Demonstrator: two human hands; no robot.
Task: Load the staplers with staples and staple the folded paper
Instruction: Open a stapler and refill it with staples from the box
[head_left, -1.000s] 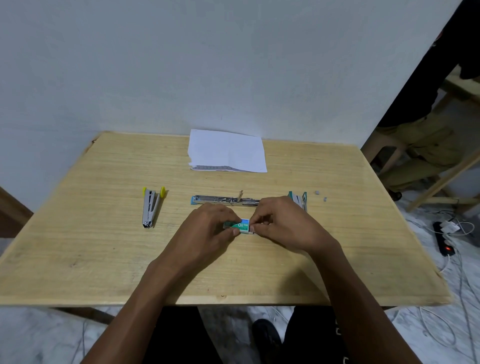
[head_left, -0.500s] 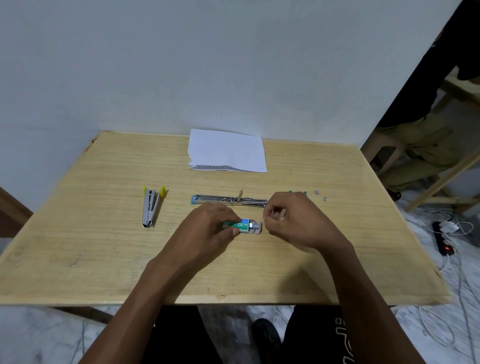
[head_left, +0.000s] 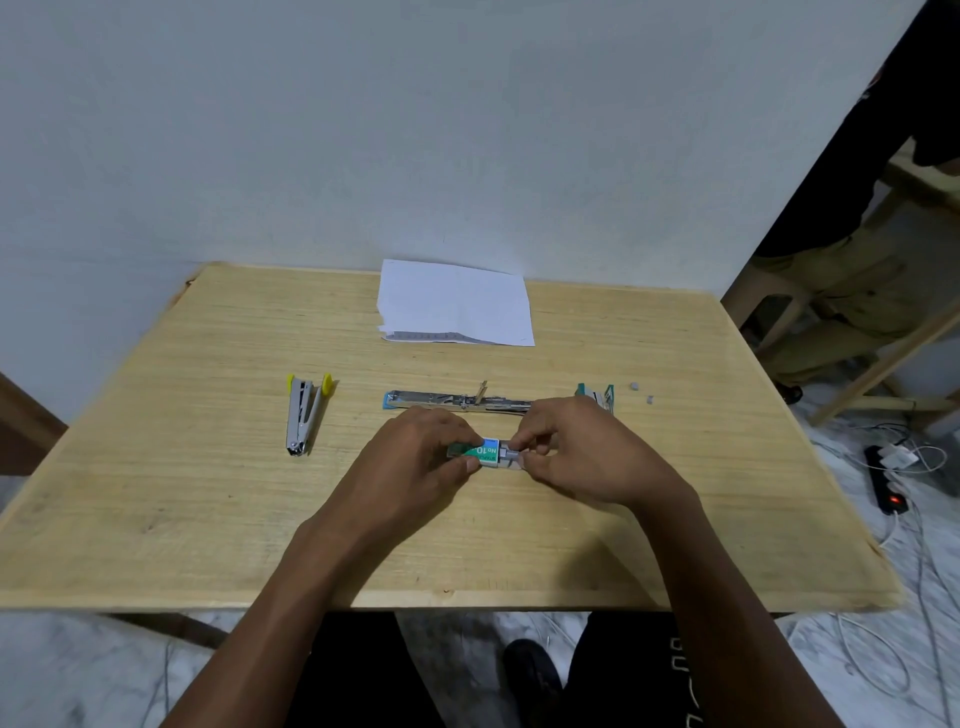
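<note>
Fingers (head_left: 525, 439) on half-open staple box (head_left: 482, 450)

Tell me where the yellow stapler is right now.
Head view: the yellow stapler lies on the table's left side, left of the opened blue stapler and the left hand.

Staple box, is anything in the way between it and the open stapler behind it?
Nothing visible. The left hand holds the staple box, the right hand pinches its end, and only bare table lies between it and the open stapler.
</note>
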